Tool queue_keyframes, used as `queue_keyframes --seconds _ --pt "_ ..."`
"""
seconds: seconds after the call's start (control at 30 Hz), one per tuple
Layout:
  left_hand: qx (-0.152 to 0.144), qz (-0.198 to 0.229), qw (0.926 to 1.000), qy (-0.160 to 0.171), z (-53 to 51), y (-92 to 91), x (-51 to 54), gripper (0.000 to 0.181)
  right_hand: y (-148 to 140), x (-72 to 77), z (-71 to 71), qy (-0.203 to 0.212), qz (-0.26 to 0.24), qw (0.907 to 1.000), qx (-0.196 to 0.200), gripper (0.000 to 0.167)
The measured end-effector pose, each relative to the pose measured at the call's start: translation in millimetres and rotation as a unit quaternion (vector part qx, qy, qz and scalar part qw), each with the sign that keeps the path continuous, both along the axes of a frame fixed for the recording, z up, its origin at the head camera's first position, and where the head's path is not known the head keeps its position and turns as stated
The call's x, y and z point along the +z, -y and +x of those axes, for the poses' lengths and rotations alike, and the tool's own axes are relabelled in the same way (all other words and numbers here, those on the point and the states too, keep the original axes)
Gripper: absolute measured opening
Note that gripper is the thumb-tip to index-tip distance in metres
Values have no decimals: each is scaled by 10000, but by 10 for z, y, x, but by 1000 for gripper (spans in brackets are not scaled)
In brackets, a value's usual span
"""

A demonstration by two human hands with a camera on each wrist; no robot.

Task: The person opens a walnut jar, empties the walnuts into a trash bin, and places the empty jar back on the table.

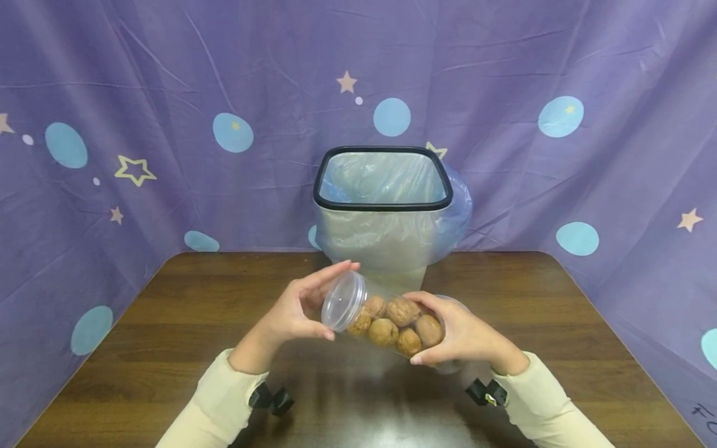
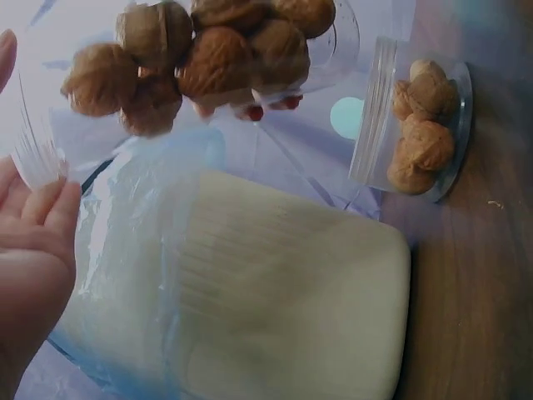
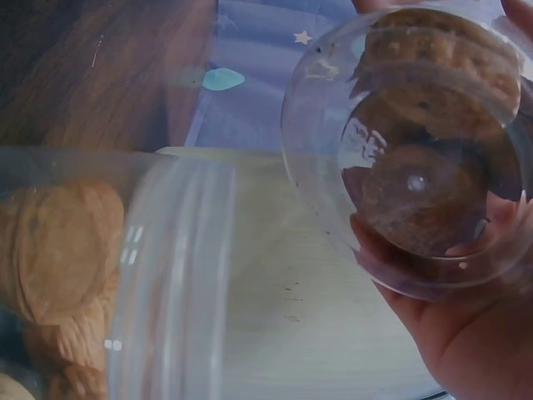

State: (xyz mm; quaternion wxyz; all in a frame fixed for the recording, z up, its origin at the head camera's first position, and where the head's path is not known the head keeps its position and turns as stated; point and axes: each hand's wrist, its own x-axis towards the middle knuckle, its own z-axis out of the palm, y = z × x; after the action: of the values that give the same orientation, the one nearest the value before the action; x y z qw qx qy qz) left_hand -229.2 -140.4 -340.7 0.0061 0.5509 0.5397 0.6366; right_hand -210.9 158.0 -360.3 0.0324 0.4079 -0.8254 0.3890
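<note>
A clear plastic jar (image 1: 386, 323) of walnuts is held tilted above the table, its lid end to the left. My left hand (image 1: 291, 308) spans the clear lid (image 1: 343, 302), thumb below and fingers above. My right hand (image 1: 462, 326) grips the jar round its base end. In the right wrist view, the round jar bottom (image 3: 416, 242) faces the camera with the right hand (image 3: 483, 342) around it. A second walnut jar (image 2: 429, 125) stands on the table, mostly hidden behind my right hand in the head view. Its ridged lid (image 3: 183, 267) is on.
A pale bin (image 1: 392, 277) with a black rim (image 1: 383, 207) and a bluish plastic liner (image 1: 459, 205) stands at the table's back edge, beyond the jar. The brown wooden table (image 1: 224, 298) meets a purple patterned curtain (image 1: 280, 74) behind and at both sides.
</note>
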Motion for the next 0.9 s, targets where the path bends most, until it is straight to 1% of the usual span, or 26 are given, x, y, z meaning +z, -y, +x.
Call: queue_keyframes --seconds 0.13,0.3,0.37,0.43,0.53,0.63,0.8,0.9 --pt "320 24 9994 144 51 -27 16 93 6 9 12 -100 17 9999 -97 80" --pt "596 71 9979 257 101 -56 36 92 9 6 14 -212 -113 9996 -145 84" --pt "722 122 9966 380 123 -71 41 91 10 0 11 -287 -176 9992 -208 85" --pt "874 191 9943 575 156 -91 48 89 12 -4 8 -348 -224 9988 -277 86" --pt "1189 281 9877 978 222 -132 69 88 18 0 9 -394 -269 9982 -374 86" --pt "1536 309 9793 1282 284 -171 103 89 22 0 10 -420 -294 9977 -447 85" --pt "1999 299 9679 1494 336 -210 137 93 28 -18 9 -516 -324 9967 -539 84" --pt "2280 263 9584 1696 363 -229 138 93 34 -33 6 -593 -343 9957 -617 84"
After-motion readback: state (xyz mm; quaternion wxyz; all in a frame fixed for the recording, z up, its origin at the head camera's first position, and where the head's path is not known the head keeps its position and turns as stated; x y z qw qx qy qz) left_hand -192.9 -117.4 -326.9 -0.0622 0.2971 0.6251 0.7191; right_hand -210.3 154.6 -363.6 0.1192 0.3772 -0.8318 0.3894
